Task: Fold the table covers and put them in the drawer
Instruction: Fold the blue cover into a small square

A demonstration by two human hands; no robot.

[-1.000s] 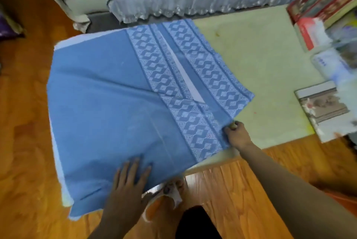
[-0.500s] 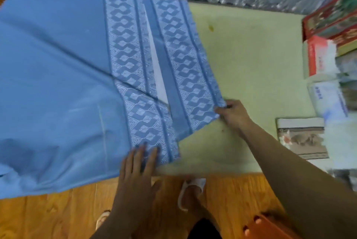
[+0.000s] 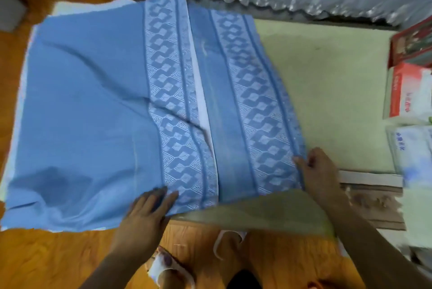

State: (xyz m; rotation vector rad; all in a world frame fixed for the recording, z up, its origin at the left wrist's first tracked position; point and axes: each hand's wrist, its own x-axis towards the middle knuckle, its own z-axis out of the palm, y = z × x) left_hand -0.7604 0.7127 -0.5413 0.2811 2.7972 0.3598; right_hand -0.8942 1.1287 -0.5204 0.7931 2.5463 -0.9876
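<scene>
Nearest, the left hand (image 3: 145, 209) presses flat with straight fingers on the blue table cover's (image 3: 88, 129) near edge while the right hand (image 3: 319, 172) pinches its near right corner, the cover lying on the pale green table (image 3: 327, 101), patterned bands running near to far.

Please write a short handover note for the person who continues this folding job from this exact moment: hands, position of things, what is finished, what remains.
Left hand: flat, fingers straight, pressing the near edge of the blue table cover.
Right hand: gripping the cover's right near corner.
The cover lies partly folded on the green-topped table, its patterned border flap turned over on top; its left part overhangs the table.
Done: one fold at least.
Left: finish folding and put it in the drawer, which is not in view.
</scene>
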